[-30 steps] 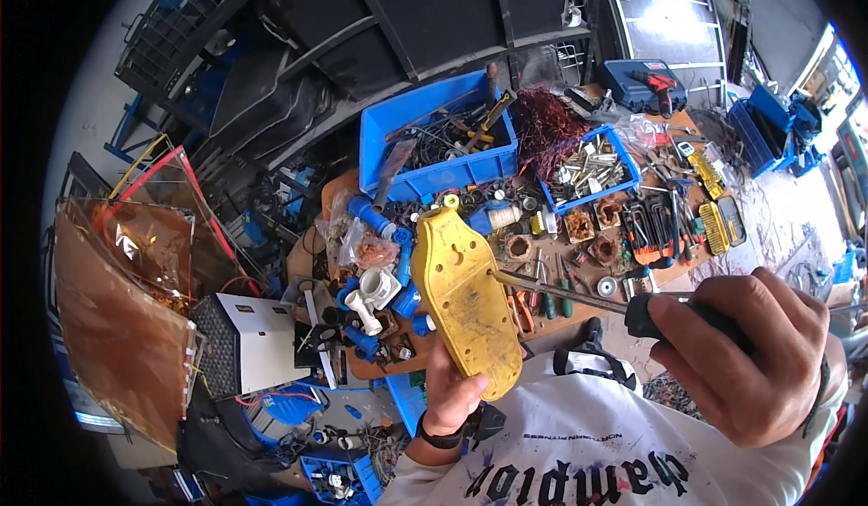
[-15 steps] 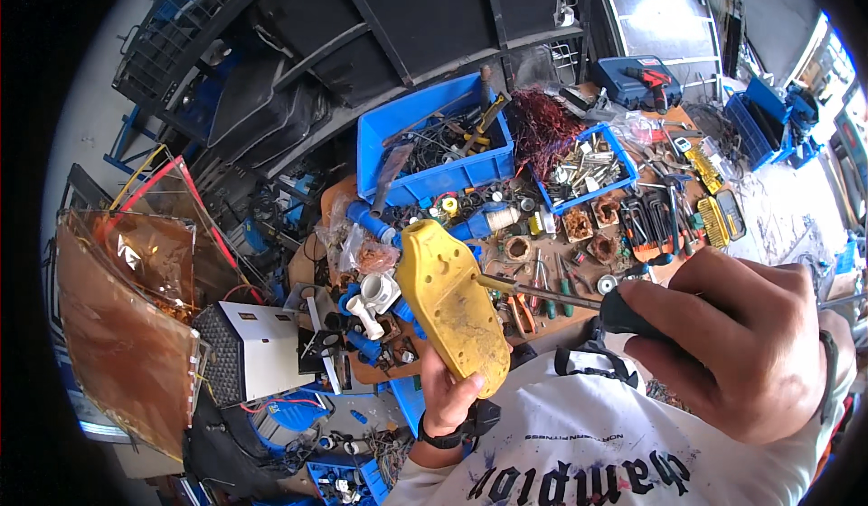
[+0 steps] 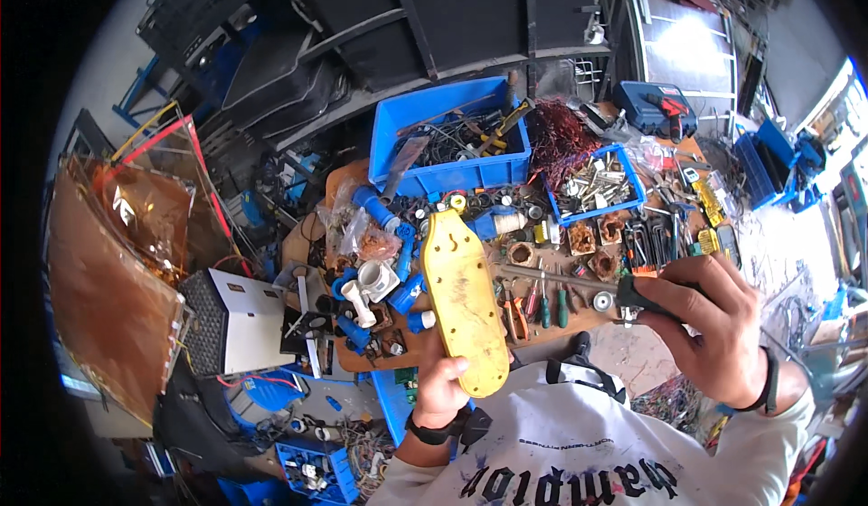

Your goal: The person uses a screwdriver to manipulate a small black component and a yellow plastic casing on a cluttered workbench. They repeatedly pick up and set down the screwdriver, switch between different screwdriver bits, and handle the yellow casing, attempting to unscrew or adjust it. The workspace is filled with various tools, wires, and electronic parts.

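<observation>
My left hand (image 3: pixel 440 387) grips the lower end of a long yellow plastic housing (image 3: pixel 463 300) and holds it upright over the workbench. My right hand (image 3: pixel 710 327) is closed on the dark handle of a screwdriver (image 3: pixel 579 282). Its metal shaft lies level and points left, with the tip right at the housing's right edge, about halfway up. A black band sits on each wrist.
The wooden workbench (image 3: pixel 561 318) is crowded with small parts, screwdrivers and blue pipe fittings (image 3: pixel 384 280). A large blue bin (image 3: pixel 452 140) of tools and a smaller blue tray (image 3: pixel 597 185) of metal parts stand behind. A white box (image 3: pixel 237 321) and brown panel (image 3: pixel 117 262) are at the left.
The yellow housing has stayed upright in my left hand with small shifts. My right hand has kept the screwdriver level, its tip staying at the housing's right side.
</observation>
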Tool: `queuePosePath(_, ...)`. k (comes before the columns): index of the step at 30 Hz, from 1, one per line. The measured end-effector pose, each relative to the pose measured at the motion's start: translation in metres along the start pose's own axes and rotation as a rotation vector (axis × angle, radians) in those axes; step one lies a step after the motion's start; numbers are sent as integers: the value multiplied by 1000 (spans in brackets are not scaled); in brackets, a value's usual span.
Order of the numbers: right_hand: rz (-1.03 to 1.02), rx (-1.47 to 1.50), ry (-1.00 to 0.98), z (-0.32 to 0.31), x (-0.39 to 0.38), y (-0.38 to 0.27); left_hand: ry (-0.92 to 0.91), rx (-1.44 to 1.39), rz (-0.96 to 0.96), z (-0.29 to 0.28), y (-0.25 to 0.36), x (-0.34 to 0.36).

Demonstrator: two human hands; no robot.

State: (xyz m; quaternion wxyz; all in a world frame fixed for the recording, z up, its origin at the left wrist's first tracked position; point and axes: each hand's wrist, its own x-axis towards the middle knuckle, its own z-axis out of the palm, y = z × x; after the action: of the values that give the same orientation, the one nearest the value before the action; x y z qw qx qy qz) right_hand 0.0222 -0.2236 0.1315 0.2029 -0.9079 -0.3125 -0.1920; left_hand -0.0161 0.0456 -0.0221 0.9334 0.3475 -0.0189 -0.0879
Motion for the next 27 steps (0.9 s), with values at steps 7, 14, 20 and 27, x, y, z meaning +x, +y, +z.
queuePosePath(7,493,682,-98,64,-22,1,493,36,243,-91,6,-27)
queuePosePath(14,868,1219,-15,122,-64,-5,1184,500,158,-333,-25,-112)
queuePosePath(20,923,1300,-48,146,-75,-2,1561,1062,-94,-491,-84,-158)
queuePosePath(27,977,1169,-61,147,-63,-29,1780,1303,-402,-495,-58,-121)
